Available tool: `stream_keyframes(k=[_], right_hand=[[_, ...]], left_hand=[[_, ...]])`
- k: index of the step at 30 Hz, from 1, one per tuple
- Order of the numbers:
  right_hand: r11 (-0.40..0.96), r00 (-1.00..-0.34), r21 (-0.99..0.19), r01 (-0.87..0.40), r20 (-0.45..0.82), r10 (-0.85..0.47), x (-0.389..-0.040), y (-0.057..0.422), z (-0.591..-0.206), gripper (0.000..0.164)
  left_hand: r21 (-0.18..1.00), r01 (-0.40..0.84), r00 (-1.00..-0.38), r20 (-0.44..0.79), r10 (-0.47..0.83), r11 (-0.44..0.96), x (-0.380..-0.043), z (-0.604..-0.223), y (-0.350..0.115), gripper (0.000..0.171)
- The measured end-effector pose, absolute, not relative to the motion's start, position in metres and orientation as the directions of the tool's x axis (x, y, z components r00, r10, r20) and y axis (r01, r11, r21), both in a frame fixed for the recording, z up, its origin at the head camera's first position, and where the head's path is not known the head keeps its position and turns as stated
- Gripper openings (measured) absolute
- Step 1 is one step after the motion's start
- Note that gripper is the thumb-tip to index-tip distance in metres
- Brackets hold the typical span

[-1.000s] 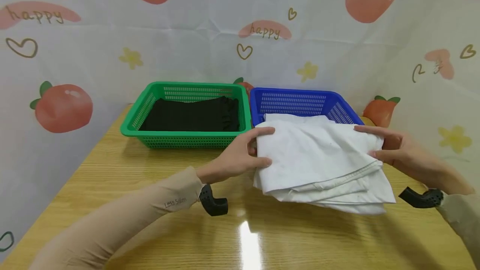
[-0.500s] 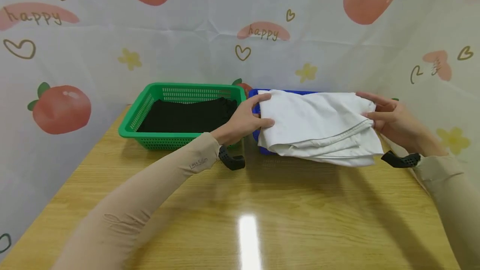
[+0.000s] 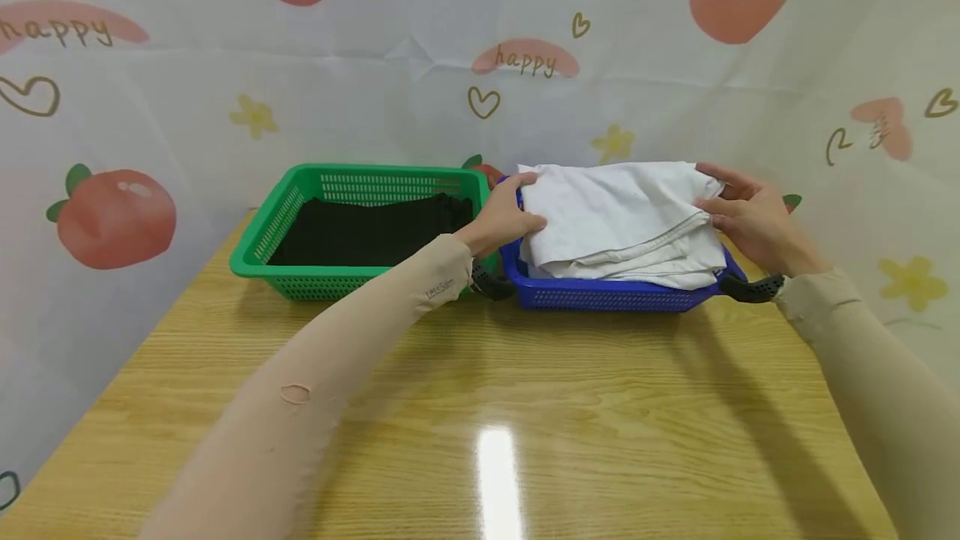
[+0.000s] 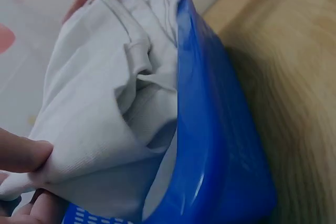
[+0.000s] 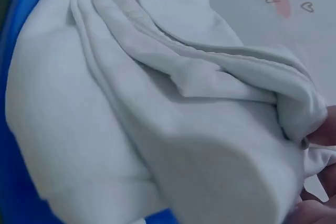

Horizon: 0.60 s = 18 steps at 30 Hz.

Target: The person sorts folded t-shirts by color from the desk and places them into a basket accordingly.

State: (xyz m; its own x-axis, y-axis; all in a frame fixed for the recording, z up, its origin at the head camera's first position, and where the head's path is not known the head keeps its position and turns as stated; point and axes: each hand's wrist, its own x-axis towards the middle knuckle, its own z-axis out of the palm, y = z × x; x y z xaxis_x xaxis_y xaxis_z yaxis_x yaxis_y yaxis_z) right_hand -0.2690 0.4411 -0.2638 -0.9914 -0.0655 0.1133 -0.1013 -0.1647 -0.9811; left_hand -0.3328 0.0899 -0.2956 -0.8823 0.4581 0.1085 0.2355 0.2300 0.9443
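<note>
Between both hands is a folded white garment (image 3: 615, 211), held over and partly inside the blue basket (image 3: 607, 297). My left hand (image 3: 506, 215) pinches its left edge, thumb on top, as the left wrist view also shows at the cloth's corner. On the opposite side my right hand (image 3: 750, 215) grips the right edge. Several layers of fold face the front, and the lower folds sit within the basket's front rim. In the right wrist view the white cloth (image 5: 131, 103) fills most of the picture, with fingertips (image 5: 323, 129) at its edge.
Left of the blue basket stands a green basket (image 3: 337, 282) with folded black cloth (image 3: 360, 232) inside. Both baskets rest on a wooden table (image 3: 600, 423) near its back edge. Behind them hangs a white printed sheet (image 3: 375, 98).
Both hands have carried the white garment forward, away from the body, from in front of the blue basket to over and into it. The green basket stays in place.
</note>
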Motion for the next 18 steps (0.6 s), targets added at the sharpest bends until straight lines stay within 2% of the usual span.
stream_keyframes(k=[3, 6, 11, 15, 18], right_hand=[[-0.029, -0.997, -0.997, -0.072, 0.073, -0.033, -0.276, 0.44, -0.267, 0.06], [0.163, -1.0, -0.986, -0.025, 0.023, -0.016, -0.28, 0.44, -0.271, 0.062], [0.467, -0.997, -0.883, 0.055, -0.071, -0.018, -0.285, 0.443, -0.278, 0.062], [0.611, -0.987, -0.788, 0.081, -0.148, -0.061, -0.287, 0.445, -0.278, 0.057], [0.624, -0.99, -0.777, 0.087, -0.136, -0.031, -0.284, 0.445, -0.277, 0.054]], left_hand=[[0.924, 0.232, -0.878, 0.066, 0.473, 0.303, -0.334, -0.297, 0.093, 0.072], [0.898, 0.229, -0.861, 0.006, 0.508, 0.377, -0.334, -0.299, 0.095, 0.073], [0.857, 0.249, -0.831, -0.051, 0.554, 0.452, -0.331, -0.3, 0.098, 0.078], [0.788, 0.342, -0.792, -0.05, 0.608, 0.511, -0.326, -0.298, 0.096, 0.075], [0.713, 0.46, -0.761, 0.01, 0.649, 0.529, -0.318, -0.297, 0.091, 0.065]])
